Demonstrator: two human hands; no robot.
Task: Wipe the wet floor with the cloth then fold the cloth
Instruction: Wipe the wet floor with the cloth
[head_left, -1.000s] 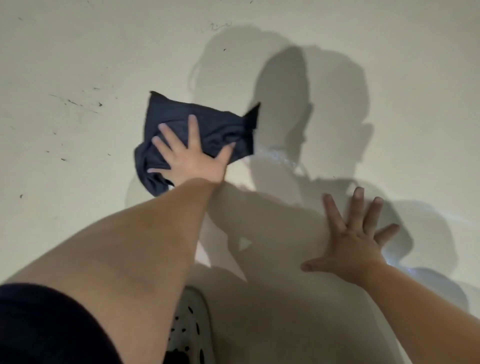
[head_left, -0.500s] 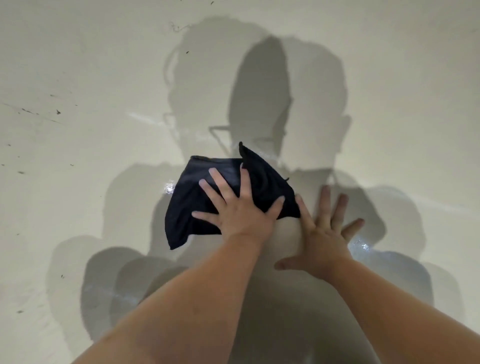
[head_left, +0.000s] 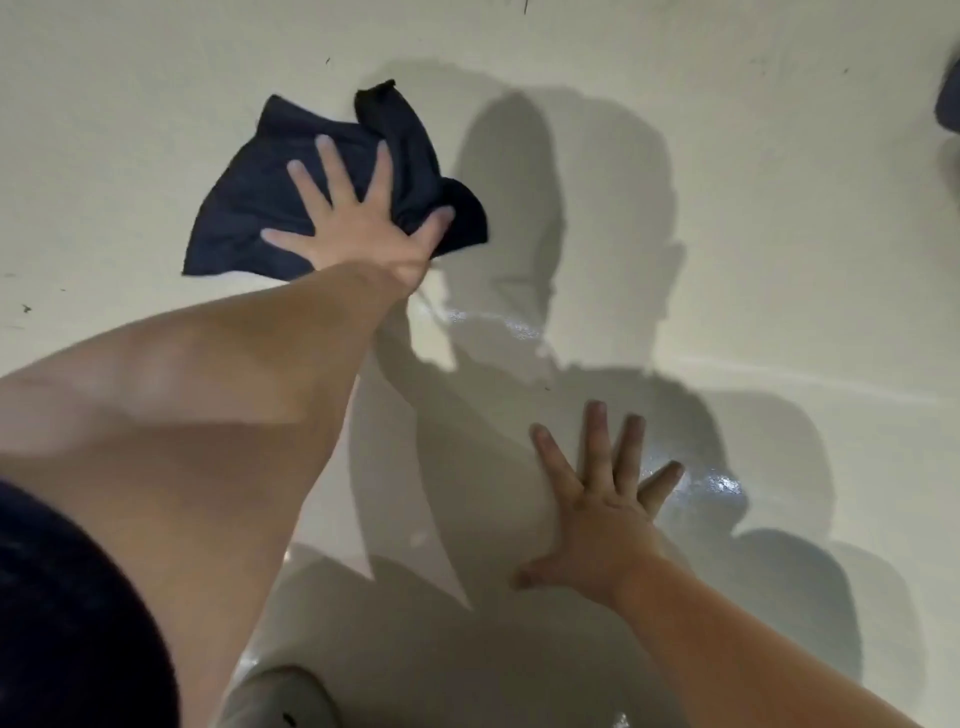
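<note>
A dark navy cloth (head_left: 249, 208) lies bunched on the pale floor (head_left: 779, 260) at the upper left. My left hand (head_left: 358, 218) presses flat on the cloth with fingers spread, arm stretched far forward. My right hand (head_left: 597, 509) rests flat on the bare floor at the lower right, fingers apart, holding nothing. Shiny wet patches glint on the floor below the cloth (head_left: 498, 325) and beside my right hand's fingers (head_left: 722, 483).
Small dark specks dot the floor at the left (head_left: 26, 309). A dark object (head_left: 948, 104) shows at the right edge. A spotted light item (head_left: 280, 696) sits at the bottom edge under my left arm. My shadow covers the middle of the floor.
My left hand has pushed the cloth away and to the left, from beside my right hand to the far upper left. My right hand stays planted on the floor.
</note>
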